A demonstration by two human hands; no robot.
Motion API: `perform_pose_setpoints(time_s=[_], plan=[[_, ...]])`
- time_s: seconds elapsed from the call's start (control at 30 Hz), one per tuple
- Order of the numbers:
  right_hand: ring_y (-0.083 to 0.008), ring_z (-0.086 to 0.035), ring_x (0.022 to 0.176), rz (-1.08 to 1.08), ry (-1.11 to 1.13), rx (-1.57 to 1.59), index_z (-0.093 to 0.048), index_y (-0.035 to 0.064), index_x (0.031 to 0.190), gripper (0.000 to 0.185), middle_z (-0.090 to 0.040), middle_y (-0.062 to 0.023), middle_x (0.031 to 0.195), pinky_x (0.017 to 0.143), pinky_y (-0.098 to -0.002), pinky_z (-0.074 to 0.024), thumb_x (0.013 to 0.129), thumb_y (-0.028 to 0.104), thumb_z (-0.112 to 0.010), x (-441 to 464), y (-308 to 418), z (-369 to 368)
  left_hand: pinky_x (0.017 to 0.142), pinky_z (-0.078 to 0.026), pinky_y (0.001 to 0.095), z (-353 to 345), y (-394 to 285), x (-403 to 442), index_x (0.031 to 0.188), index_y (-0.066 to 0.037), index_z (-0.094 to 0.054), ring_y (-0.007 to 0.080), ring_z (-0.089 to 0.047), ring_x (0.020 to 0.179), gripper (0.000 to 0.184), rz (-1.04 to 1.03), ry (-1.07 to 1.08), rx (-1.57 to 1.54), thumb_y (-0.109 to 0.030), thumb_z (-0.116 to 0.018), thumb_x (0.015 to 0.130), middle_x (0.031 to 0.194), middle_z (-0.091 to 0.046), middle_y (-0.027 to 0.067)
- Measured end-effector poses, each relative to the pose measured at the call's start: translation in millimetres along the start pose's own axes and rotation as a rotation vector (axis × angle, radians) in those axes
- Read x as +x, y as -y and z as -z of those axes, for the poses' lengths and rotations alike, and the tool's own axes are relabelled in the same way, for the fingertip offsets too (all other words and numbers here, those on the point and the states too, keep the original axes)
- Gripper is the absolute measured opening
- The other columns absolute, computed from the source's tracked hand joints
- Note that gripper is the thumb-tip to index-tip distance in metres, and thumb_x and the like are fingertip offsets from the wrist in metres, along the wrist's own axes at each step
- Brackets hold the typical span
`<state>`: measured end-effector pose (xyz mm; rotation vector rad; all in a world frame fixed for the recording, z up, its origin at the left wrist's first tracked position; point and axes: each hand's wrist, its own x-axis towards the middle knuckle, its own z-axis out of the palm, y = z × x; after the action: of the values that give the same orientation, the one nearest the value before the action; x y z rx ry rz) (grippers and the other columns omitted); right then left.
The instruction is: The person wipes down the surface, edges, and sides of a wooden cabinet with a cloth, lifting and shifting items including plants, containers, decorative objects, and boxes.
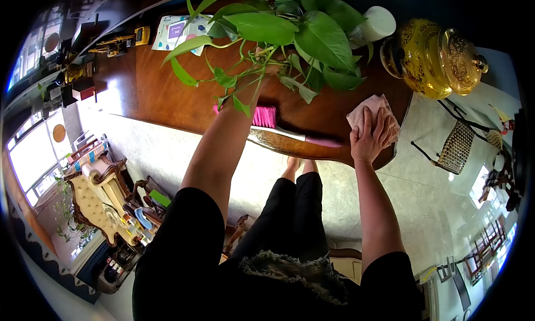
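My right hand (370,133) lies on a folded pink cloth (374,105) near the table's right end, its fingers curved over the cloth and pressing it to the wood. My left forearm reaches across the table under a leafy green plant (262,28). Leaves cover most of my left hand (271,70), so its fingers and anything in them are hidden. Close to that forearm, along the table's front edge, lies a brush (264,116) with bright pink bristles and a long white and pink handle.
The brown wooden table (150,92) has a curved front edge. Toward its back stand a white cylindrical container (380,23), an amber lidded glass jar (423,59), a printed white packet (178,34) and a yellow toy excavator (142,36). A woven chair (455,148) stands to the right.
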<state>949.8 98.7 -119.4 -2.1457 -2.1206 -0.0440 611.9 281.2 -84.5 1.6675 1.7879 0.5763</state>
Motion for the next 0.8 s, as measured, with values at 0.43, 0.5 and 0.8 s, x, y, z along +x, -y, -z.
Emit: perform_pose_setpoints(time_s=[0.43,0.5,0.8], plan=[[-0.0409,-0.030,0.153,-0.003,0.009,0.028,-0.048,0.0364,0.155,0.062,-0.031,-0.0091,0.167,0.120,-0.0636,-0.0231,0.093,0.043,-0.053,-1.4,2.7,1.9,0.054,-0.063,0.0388,-37.4,-60.3,-222.5,0.107,0.001,-0.069,0.0278,-0.072,0.058,0.059,1.422,0.158,-1.139,-0.053,-0.081,0.087,0.078,-0.074,0.0158],[-0.0390,-0.023,0.156,-0.041,0.092,0.004,-0.043,0.0365,0.158,0.063,-0.025,-0.0053,0.170,0.125,-0.0602,-0.0157,0.096,0.043,-0.052,-0.1,4.2,5.0,0.053,-0.064,0.0404,-68.2,-66.9,-209.9,0.101,0.007,-0.065,0.0301,-0.073,0.062,0.066,1.376,0.057,-1.092,-0.055,-0.080,0.086,0.082,-0.074,0.0198],[-0.0405,-0.019,0.157,0.010,0.054,-0.054,-0.039,0.0372,0.160,0.065,-0.018,-0.0076,0.173,0.124,-0.0625,-0.0150,0.097,0.042,-0.053,-0.6,7.1,4.9,0.047,-0.062,0.0384,-85.8,-50.2,-206.4,0.086,0.005,-0.069,0.0289,-0.072,0.055,0.035,1.221,-0.040,-0.957,-0.027,-0.066,0.099,0.075,-0.073,0.0186]])
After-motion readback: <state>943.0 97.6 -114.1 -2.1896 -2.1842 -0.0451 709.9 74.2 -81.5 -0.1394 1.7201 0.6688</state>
